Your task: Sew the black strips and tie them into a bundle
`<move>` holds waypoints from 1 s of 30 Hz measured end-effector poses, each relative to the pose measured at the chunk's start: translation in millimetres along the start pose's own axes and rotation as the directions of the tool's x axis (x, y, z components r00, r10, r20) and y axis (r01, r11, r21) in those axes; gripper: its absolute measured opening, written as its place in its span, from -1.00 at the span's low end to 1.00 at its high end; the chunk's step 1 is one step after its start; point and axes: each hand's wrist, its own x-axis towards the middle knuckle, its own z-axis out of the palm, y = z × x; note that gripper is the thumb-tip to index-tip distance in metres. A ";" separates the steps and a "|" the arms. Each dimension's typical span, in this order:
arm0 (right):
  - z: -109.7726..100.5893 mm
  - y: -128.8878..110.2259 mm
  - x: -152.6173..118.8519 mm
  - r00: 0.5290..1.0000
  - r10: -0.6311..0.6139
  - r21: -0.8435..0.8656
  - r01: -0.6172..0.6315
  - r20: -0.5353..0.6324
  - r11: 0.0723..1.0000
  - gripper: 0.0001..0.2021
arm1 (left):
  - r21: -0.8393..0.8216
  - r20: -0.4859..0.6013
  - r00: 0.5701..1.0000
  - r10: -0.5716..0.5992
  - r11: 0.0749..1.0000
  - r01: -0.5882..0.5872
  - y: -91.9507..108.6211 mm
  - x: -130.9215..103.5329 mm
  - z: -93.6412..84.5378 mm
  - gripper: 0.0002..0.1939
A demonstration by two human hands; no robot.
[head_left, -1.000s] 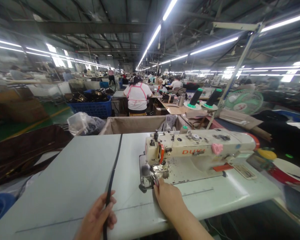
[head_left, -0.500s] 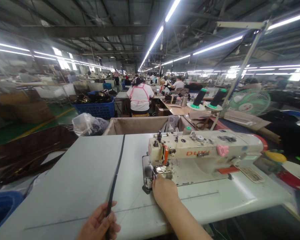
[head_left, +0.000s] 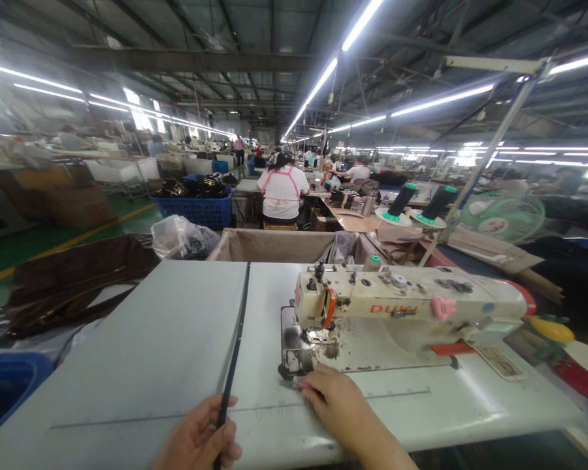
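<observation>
A long, narrow black strip [head_left: 234,352] runs from the far edge of the white tabletop toward me. Its near end is pinched between the thumb and fingers of my left hand [head_left: 203,434]. In front of the sewing machine [head_left: 367,303], my right hand [head_left: 336,398] is closed with its fingertips on a small, thin tool [head_left: 300,384] with a pinkish part; its exact kind is too small to make out. That tool lies low over the table, just in front of the machine's needle plate [head_left: 294,359] and apart from the strip.
A printed ruler line [head_left: 122,423] crosses the sewing table [head_left: 176,326]. Behind it stands a fabric-lined bin [head_left: 274,245]. Black thread cones [head_left: 402,201] and a green fan [head_left: 502,219] are at the right. A blue basket [head_left: 17,385] sits at left; a co-worker [head_left: 283,189] sits ahead.
My right hand has drawn back from the needle area toward me, bringing the small tool into view. My left hand still holds the strip. The view has shifted slightly.
</observation>
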 end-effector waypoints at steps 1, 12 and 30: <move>-0.7 0.2 -4.0 0.999 -0.032 0.081 0.031 0.008 0.996 -0.81 | -0.002 0.014 1.000 -0.004 1.000 0.004 0.8 -0.9 1.9 -0.24; 16.0 -28.1 -20.7 0.999 0.013 0.599 -0.030 0.033 0.800 -0.79 | 0.089 0.228 0.972 -0.063 0.995 0.044 8.0 -2.4 15.4 -0.25; 43.9 -68.5 -12.6 0.994 -0.111 0.202 0.110 -0.008 0.973 -0.91 | -0.058 0.258 0.966 -0.014 0.998 0.029 30.9 -14.7 35.0 -0.30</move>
